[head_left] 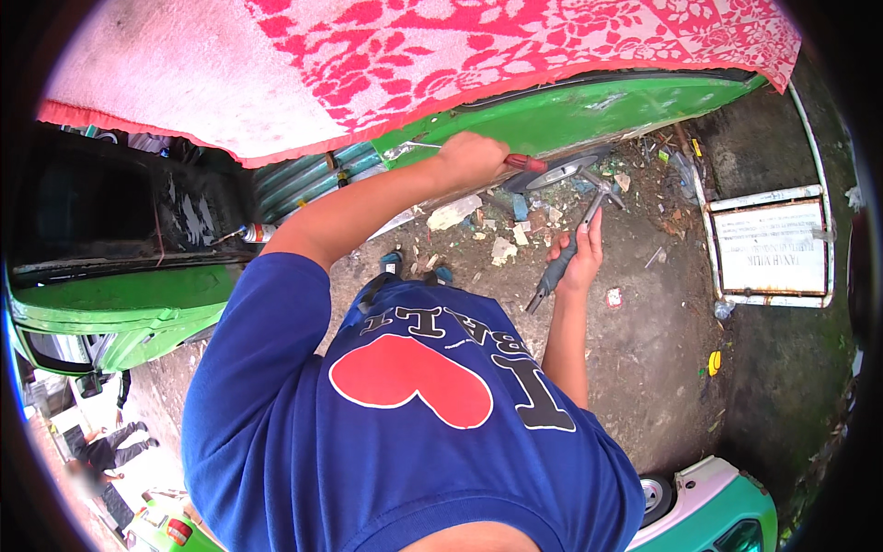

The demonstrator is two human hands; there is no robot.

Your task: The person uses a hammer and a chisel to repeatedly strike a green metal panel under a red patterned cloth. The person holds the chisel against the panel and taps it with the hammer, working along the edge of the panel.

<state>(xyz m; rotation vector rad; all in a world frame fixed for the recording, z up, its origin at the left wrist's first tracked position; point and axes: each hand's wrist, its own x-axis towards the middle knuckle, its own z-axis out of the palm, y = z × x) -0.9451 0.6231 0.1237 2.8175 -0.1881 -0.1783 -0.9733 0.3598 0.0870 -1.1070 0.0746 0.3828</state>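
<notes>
My left hand (474, 156) is closed around a screwdriver; its red handle (524, 163) sticks out on the right. The thin metal shaft (421, 144) points left, its tip close to a bare, scraped patch on the green car panel (570, 120). My right hand (581, 256) grips a hammer (559, 262) by its dark grey handle. The metal hammer head (604, 193) is up, just right of the screwdriver handle and apart from it. A pink and white floral towel (405, 74) drapes over the car above both hands.
Below the panel is a wheel (559, 173), with broken flakes (453, 213) scattered on the ground. A green car part (129, 299) and a can (259, 233) are left. Right stands a white-framed board (771, 247); behind me, a green-and-white car (713, 511) and people (106, 451).
</notes>
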